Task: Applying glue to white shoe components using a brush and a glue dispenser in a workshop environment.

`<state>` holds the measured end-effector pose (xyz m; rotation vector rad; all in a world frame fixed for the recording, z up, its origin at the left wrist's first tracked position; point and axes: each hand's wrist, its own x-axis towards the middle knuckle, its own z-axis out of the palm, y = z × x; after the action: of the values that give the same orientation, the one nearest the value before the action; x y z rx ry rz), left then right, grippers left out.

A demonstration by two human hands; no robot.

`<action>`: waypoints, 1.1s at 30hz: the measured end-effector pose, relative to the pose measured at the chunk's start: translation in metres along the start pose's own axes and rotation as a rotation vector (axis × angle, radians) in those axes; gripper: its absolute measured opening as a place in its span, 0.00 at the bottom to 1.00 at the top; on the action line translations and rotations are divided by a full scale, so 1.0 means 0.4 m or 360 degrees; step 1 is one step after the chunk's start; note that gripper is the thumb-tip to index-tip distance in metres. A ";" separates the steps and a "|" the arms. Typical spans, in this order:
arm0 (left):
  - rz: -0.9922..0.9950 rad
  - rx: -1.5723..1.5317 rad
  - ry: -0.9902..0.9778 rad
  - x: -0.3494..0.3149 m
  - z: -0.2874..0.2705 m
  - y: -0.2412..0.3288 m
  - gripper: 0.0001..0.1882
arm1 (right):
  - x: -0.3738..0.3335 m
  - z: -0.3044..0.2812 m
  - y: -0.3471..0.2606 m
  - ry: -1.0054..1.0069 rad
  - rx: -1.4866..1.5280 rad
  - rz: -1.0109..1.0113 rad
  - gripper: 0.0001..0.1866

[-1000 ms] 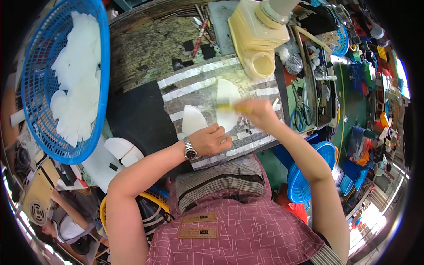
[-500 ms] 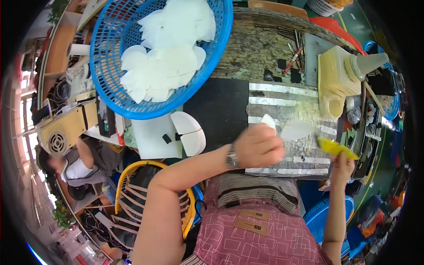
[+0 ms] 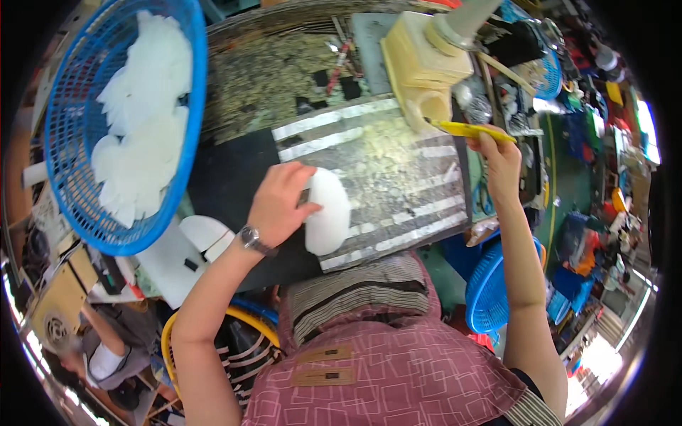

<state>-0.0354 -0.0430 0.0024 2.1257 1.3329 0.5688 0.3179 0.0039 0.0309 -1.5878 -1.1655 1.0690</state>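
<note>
- So the white curved piece (image 3: 329,213) is lying on the striped part of the worktop (image 3: 419,186), near the black sheet (image 3: 229,167).
- Left hand (image 3: 279,202) is at its left edge, thumb and fingers touching it; can't tell if they're actually pinching.
- Right hand (image 3: 499,157) is well off to the right, fingers closed around a yellow tool (image 3: 474,130), tip right by the mouth of the cream container (image 3: 423,58).
- Further left there's a big blue basket (image 3: 193,153) with loads of white pieces (image 3: 145,145) piled in it.
</note>
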 end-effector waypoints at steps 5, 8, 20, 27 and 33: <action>-0.0086 0.0207 -0.0563 0.057 0.111 -0.021 0.31 | 0.067 0.000 0.026 -0.0026 -0.0287 -0.0258 0.09; -0.0155 0.0208 -0.0424 0.093 0.110 -0.048 0.19 | 0.095 -0.021 0.061 -0.0193 -0.0783 -0.0602 0.09; -0.0357 -0.0243 -0.0268 0.200 0.165 -0.072 0.07 | -0.081 0.179 0.066 -0.1168 -0.0342 -0.0148 0.08; -0.0386 -0.0130 -0.0303 0.210 0.161 -0.062 0.19 | -0.092 0.186 0.067 -0.1165 -0.0583 -0.0236 0.09; -0.0545 -0.0363 -0.0492 0.221 0.141 -0.078 0.26 | -0.096 0.220 0.113 -0.0944 -0.0578 -0.0678 0.10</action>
<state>0.0152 0.0347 -0.0556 1.6730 1.3421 0.2265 0.2367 -0.0281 -0.0291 -1.2082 -2.0884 1.1086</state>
